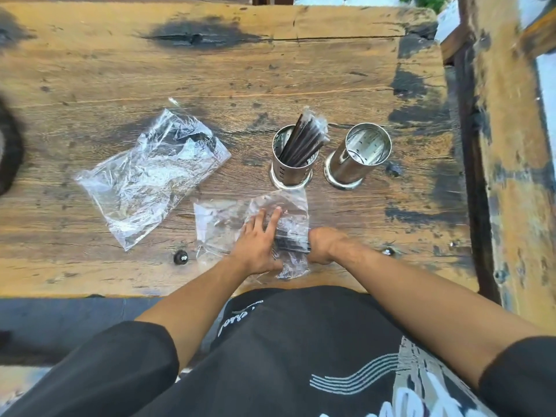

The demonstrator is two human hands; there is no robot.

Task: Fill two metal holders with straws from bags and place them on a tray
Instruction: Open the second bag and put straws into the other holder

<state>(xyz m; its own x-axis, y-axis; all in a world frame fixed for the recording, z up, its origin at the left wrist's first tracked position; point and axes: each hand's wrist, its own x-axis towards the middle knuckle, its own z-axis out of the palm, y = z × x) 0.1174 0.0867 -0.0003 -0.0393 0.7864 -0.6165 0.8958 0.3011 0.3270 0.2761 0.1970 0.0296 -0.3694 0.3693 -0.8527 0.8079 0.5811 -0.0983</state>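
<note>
Straws, dark and wrapped in clear film, were split between two places on the worn wooden table (210, 70). Farthest left lay a crumpled clear plastic bag (144, 179), flat and well apart from the hands. Near the table's front edge sat a small dark knob (180, 257), just left of a second clear bag (222, 224). The left hand (255, 245) lay on this second bag with fingers straight and spread, pressing it flat. Between the two hands a bundle of dark straws (291, 243) showed inside the bag. The right hand (323, 246) was at the bag's right end, fingers curled over the bundle's end, grasping it. Beyond the hands stood a perforated metal holder (290, 170), upright, with wrapped straws (304, 139) leaning in it toward its right rim. Just beside it to the right stood a second metal holder (355, 164), upright.
</note>
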